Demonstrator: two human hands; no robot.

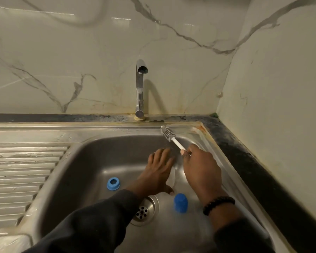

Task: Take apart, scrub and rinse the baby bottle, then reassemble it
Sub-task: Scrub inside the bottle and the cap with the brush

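Observation:
My left hand (158,172) reaches down into the steel sink (91,161) and wraps over a pale, see-through bottle body (172,175). Only a sliver of the bottle shows between fingers and thumb. My right hand (199,168) grips the white handle of a grey bottle brush (167,133), whose bristle head points up and left over the sink's back rim. A blue screw ring (113,183) lies on the sink floor to the left. A blue cap (180,203) stands near the drain (144,209), just below my left thumb.
A chrome tap (140,84) stands behind the basin with no water running. A ribbed draining board (20,176) fills the left side. A dark counter edge (248,161) and marble walls close in on the right and behind.

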